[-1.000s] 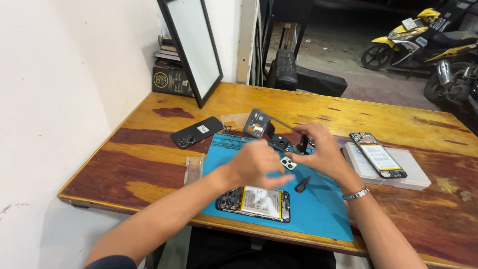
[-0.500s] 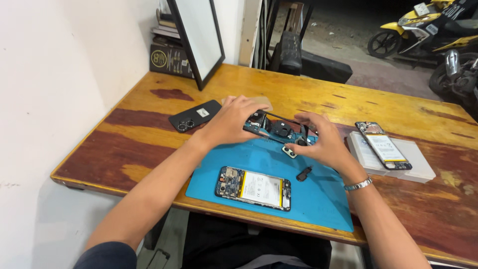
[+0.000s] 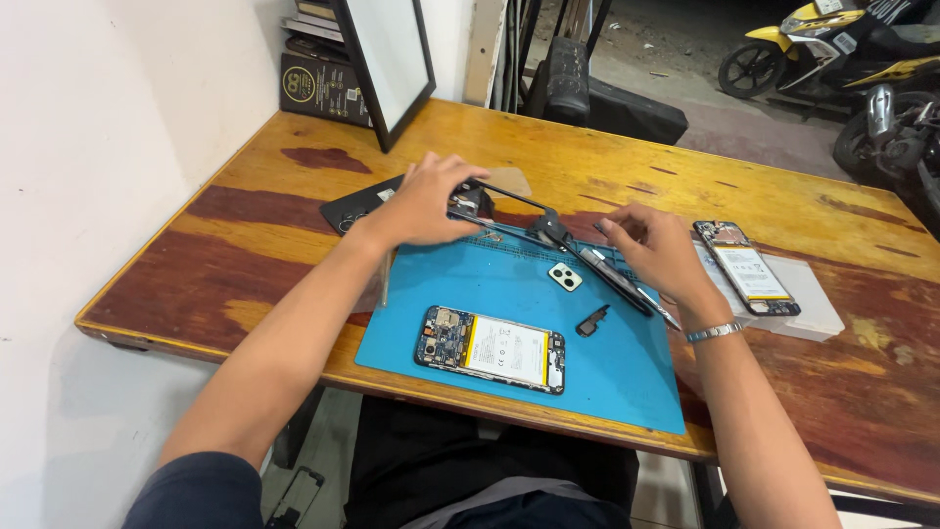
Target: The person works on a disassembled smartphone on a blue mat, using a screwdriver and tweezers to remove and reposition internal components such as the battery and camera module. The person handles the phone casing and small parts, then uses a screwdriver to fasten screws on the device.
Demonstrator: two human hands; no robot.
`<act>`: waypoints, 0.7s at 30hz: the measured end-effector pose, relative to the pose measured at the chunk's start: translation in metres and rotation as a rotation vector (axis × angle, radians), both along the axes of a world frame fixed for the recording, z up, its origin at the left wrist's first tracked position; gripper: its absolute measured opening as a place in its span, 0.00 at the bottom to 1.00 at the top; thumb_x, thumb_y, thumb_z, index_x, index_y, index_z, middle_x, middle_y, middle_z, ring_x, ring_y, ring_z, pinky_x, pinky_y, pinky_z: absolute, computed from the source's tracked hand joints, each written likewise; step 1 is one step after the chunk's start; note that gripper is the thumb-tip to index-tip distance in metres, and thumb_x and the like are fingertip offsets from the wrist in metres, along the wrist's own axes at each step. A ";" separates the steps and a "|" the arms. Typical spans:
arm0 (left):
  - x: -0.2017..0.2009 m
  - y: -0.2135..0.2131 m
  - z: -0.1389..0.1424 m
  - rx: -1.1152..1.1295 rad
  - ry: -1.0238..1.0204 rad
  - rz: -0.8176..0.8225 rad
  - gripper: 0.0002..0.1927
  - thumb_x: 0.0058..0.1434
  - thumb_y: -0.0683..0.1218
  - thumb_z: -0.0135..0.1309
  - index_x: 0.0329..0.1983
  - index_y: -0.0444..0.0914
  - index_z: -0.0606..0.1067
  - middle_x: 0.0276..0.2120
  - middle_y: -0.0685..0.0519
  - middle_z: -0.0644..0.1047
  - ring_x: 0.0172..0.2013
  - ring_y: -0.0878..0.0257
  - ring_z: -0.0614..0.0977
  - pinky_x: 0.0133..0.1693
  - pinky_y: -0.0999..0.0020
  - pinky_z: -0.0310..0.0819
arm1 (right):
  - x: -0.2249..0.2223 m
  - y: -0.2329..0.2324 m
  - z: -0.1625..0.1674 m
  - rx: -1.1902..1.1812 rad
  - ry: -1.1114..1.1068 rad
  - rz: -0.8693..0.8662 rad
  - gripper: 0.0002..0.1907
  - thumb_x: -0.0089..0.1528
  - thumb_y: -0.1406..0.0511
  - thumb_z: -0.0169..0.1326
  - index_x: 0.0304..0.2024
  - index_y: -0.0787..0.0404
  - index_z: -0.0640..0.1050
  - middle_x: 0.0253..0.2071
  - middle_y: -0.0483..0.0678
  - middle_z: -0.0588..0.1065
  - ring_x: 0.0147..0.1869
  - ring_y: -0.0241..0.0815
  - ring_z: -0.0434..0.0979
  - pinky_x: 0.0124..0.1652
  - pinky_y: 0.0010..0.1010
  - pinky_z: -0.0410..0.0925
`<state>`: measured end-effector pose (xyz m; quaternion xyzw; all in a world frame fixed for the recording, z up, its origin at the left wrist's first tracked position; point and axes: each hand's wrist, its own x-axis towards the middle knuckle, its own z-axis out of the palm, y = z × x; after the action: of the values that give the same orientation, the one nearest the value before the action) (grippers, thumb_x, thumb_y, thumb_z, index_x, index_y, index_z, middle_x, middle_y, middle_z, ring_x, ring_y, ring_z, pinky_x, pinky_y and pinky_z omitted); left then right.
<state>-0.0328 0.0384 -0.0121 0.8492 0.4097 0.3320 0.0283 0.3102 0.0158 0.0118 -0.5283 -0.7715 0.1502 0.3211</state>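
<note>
Reaching over the far edge of the blue work mat [image 3: 509,294], the left hand [image 3: 426,206] lies palm down on a black phone frame [image 3: 509,208] at the mat's back edge; its fingers [image 3: 452,174] are curled over the frame's left end, grasping it. Frame rests partly on the mat, partly on the wooden bench [image 3: 587,157]. Right hand [image 3: 651,245] sits at the mat's right back corner, fingers bent and pinched lightly on a dark narrow strip part [image 3: 612,277] that runs diagonally down from under the hand; whether it is gripped fully, cannot tell. Silver bracelet [image 3: 715,332] on the right wrist.

On the mat, near the front: opened phone [image 3: 490,348], face down, circuit board and pale battery exposed, flat and untouched. Between it and the hands: small white camera cover [image 3: 564,277] and a small black bracket piece [image 3: 592,320], apart from each other.

Off the mat: black phone back cover [image 3: 357,206] just left of the left hand; second opened phone [image 3: 749,272] on a white pad [image 3: 808,313] to the right. Black-framed board [image 3: 387,59] leans against the wall at the bench's back.
</note>
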 end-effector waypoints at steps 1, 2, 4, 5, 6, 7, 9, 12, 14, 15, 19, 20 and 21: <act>-0.003 0.002 0.000 -0.019 0.004 0.035 0.37 0.48 0.57 0.70 0.61 0.45 0.74 0.53 0.49 0.74 0.53 0.47 0.70 0.59 0.49 0.59 | 0.003 0.001 -0.001 -0.051 -0.027 -0.030 0.14 0.65 0.60 0.59 0.44 0.65 0.83 0.32 0.52 0.82 0.35 0.42 0.80 0.36 0.33 0.71; -0.006 0.004 0.000 -0.037 0.007 0.071 0.36 0.47 0.56 0.70 0.60 0.45 0.74 0.53 0.50 0.75 0.54 0.47 0.70 0.59 0.50 0.59 | 0.005 0.003 -0.001 -0.101 -0.054 -0.059 0.14 0.64 0.60 0.60 0.44 0.65 0.83 0.31 0.53 0.82 0.34 0.42 0.79 0.36 0.35 0.71; -0.011 0.005 -0.001 -0.064 0.003 0.120 0.36 0.46 0.56 0.70 0.60 0.45 0.75 0.53 0.51 0.75 0.54 0.48 0.70 0.59 0.50 0.58 | 0.009 0.004 -0.003 -0.161 -0.097 -0.035 0.14 0.61 0.60 0.62 0.42 0.65 0.85 0.30 0.54 0.82 0.34 0.42 0.79 0.36 0.35 0.71; -0.013 0.006 0.000 -0.069 -0.002 0.133 0.36 0.46 0.56 0.70 0.59 0.44 0.75 0.53 0.52 0.75 0.54 0.49 0.70 0.59 0.51 0.58 | 0.009 0.004 -0.003 -0.167 -0.112 0.019 0.14 0.58 0.60 0.65 0.40 0.65 0.85 0.31 0.53 0.83 0.34 0.41 0.80 0.37 0.34 0.72; -0.015 0.007 0.000 -0.077 -0.007 0.148 0.36 0.45 0.56 0.70 0.59 0.44 0.75 0.53 0.52 0.75 0.55 0.49 0.70 0.59 0.51 0.57 | 0.009 0.005 -0.004 -0.176 -0.126 0.075 0.14 0.55 0.60 0.67 0.38 0.64 0.86 0.31 0.53 0.83 0.35 0.40 0.81 0.38 0.33 0.72; -0.016 0.007 -0.002 -0.084 -0.016 0.168 0.35 0.47 0.56 0.69 0.59 0.44 0.75 0.53 0.52 0.76 0.55 0.49 0.70 0.59 0.52 0.58 | 0.008 0.004 -0.004 -0.176 -0.164 0.084 0.14 0.55 0.60 0.66 0.37 0.64 0.87 0.31 0.53 0.84 0.35 0.42 0.81 0.38 0.34 0.72; -0.019 0.010 -0.003 -0.093 -0.033 0.208 0.33 0.50 0.57 0.68 0.59 0.44 0.76 0.52 0.52 0.76 0.56 0.49 0.69 0.59 0.52 0.59 | 0.005 0.006 -0.005 -0.172 -0.238 0.101 0.12 0.55 0.61 0.65 0.36 0.62 0.88 0.31 0.54 0.84 0.34 0.44 0.81 0.39 0.35 0.73; -0.019 0.014 -0.008 -0.097 -0.023 0.198 0.35 0.49 0.56 0.69 0.60 0.44 0.75 0.53 0.50 0.75 0.56 0.48 0.69 0.60 0.52 0.57 | 0.003 0.004 -0.006 -0.212 -0.215 0.072 0.13 0.57 0.60 0.64 0.36 0.64 0.87 0.32 0.55 0.84 0.36 0.43 0.83 0.40 0.35 0.74; -0.020 0.018 -0.012 -0.127 -0.015 0.199 0.37 0.46 0.58 0.70 0.60 0.45 0.75 0.54 0.51 0.75 0.57 0.48 0.68 0.60 0.52 0.55 | 0.002 0.004 -0.006 -0.172 -0.243 0.040 0.15 0.60 0.59 0.62 0.38 0.66 0.85 0.33 0.55 0.83 0.35 0.43 0.82 0.37 0.35 0.74; -0.020 0.018 -0.013 -0.143 -0.011 0.199 0.38 0.45 0.59 0.70 0.60 0.46 0.75 0.54 0.51 0.75 0.58 0.48 0.68 0.60 0.53 0.55 | 0.002 0.004 -0.005 -0.153 -0.256 0.024 0.16 0.62 0.58 0.60 0.39 0.67 0.84 0.33 0.56 0.82 0.35 0.43 0.82 0.36 0.36 0.74; -0.024 0.019 -0.014 -0.280 -0.008 0.141 0.43 0.41 0.62 0.70 0.62 0.47 0.73 0.56 0.53 0.75 0.61 0.53 0.69 0.62 0.53 0.49 | 0.000 0.002 -0.001 -0.089 -0.083 -0.025 0.17 0.68 0.58 0.54 0.42 0.68 0.78 0.29 0.55 0.80 0.32 0.43 0.80 0.32 0.35 0.71; -0.024 0.018 -0.013 -0.299 0.002 0.136 0.44 0.41 0.63 0.70 0.63 0.47 0.73 0.56 0.53 0.75 0.61 0.53 0.69 0.62 0.53 0.49 | 0.000 0.001 0.000 -0.054 -0.067 -0.027 0.17 0.70 0.58 0.53 0.42 0.68 0.77 0.29 0.54 0.80 0.31 0.42 0.80 0.32 0.34 0.70; -0.024 0.017 -0.012 -0.319 0.013 0.131 0.45 0.41 0.63 0.69 0.64 0.48 0.72 0.57 0.53 0.75 0.62 0.54 0.69 0.63 0.53 0.48 | 0.000 0.000 0.000 -0.021 -0.051 -0.028 0.17 0.71 0.58 0.52 0.41 0.68 0.77 0.28 0.53 0.80 0.31 0.41 0.79 0.32 0.32 0.70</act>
<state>-0.0564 0.0553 -0.0245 0.8076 0.5116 0.2587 0.1383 0.3103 0.0157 0.0121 -0.5461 -0.7703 0.1404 0.2978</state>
